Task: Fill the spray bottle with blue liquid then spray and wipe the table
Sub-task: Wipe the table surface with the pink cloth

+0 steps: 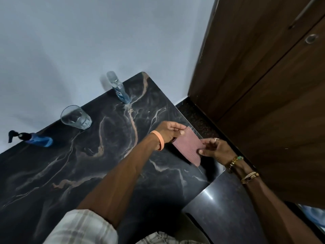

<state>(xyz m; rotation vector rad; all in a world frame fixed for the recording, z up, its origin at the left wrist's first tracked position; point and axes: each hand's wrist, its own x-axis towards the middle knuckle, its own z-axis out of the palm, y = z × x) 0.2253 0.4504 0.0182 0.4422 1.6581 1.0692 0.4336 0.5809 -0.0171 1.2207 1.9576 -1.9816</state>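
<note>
Spray bottle (pixel 39 141) holding blue liquid stands on the marbled tabletop (pixel 88 173); left hand (pixel 169 131) and right hand (pixel 216 149) both pinch a pink cloth (pixel 189 147).

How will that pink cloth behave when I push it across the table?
Probably floppy: the cloth hangs between the left hand and right hand, its lower corner drooping. Likely light, since fingertip pinches alone hold it up. It should slide easily on the glossy table.
</note>
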